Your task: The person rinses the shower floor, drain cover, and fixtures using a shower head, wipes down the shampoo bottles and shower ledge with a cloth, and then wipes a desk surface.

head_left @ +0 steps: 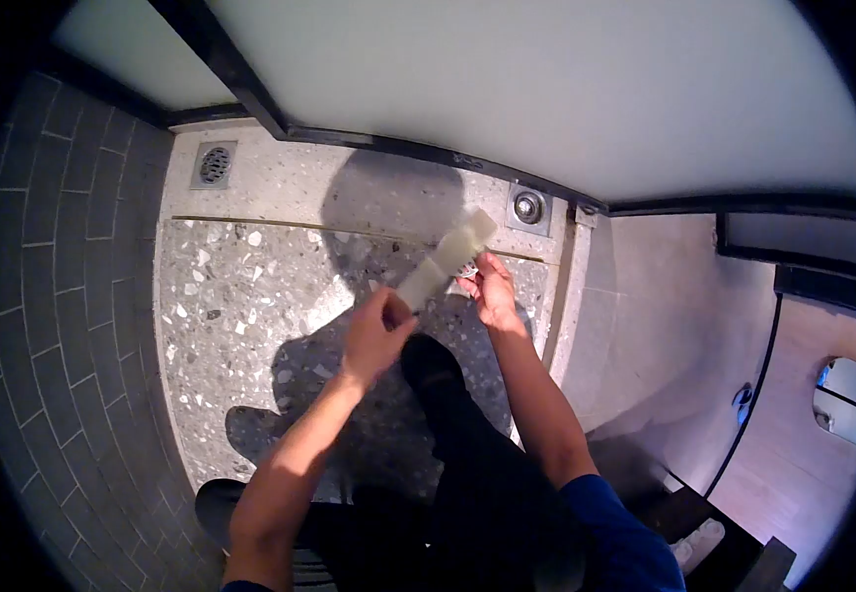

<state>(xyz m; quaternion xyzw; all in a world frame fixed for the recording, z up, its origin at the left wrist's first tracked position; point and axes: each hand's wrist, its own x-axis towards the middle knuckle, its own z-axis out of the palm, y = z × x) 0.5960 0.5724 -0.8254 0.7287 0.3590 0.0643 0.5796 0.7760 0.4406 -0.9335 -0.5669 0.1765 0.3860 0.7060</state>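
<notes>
Worn on the head, the camera looks steeply downward at arm's length

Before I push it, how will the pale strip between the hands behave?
The pale strip is probably light: it looks thin, steadied by fingertips of the right hand. Likely not limp, as its far end juts past them without clear droop; its material is unclear.

On your left, beside the speckled grey stone floor (216,365), stands a dark-grey rectangular-tiled wall (77,296); ahead, a black-framed frosted panel (546,89). Near the panel, a square silver metal drain (528,207) lies ahead-right.
</notes>
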